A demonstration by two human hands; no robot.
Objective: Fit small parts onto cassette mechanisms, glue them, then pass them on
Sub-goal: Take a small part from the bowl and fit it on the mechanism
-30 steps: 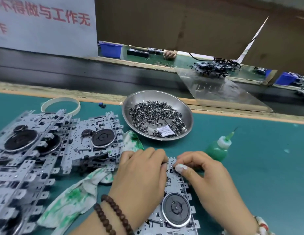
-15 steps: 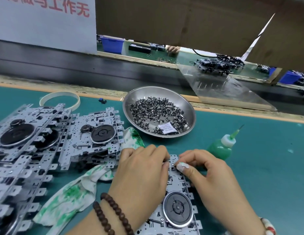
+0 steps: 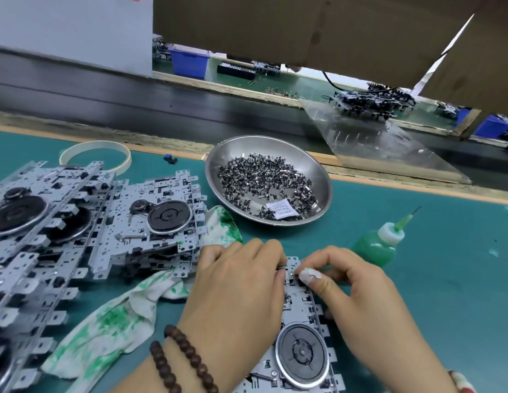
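Note:
A metal cassette mechanism [image 3: 299, 330] with a round black flywheel lies on the green mat in front of me. My left hand [image 3: 238, 290] covers its left side, fingers curled over the top edge. My right hand [image 3: 357, 296] pinches at the top edge of the same mechanism, thumb and forefinger close together; what they pinch is too small to make out. Behind the hands stands a steel bowl [image 3: 216, 177] with a heap of small dark parts and a white packet. A green glue bottle [image 3: 377, 242] with a needle tip lies just right of my right hand.
Several stacked mechanisms [image 3: 85, 222] fill the left of the mat. A green-stained white rag [image 3: 105, 321] lies under and beside them. A tape ring [image 3: 95, 154] sits at the back left. A dark conveyor belt [image 3: 133, 106] runs behind, with a clear plastic sheet [image 3: 389, 148] at the right.
Both hands have stayed on the top edge of the mechanism with only small finger movement. The view has shifted slightly downward.

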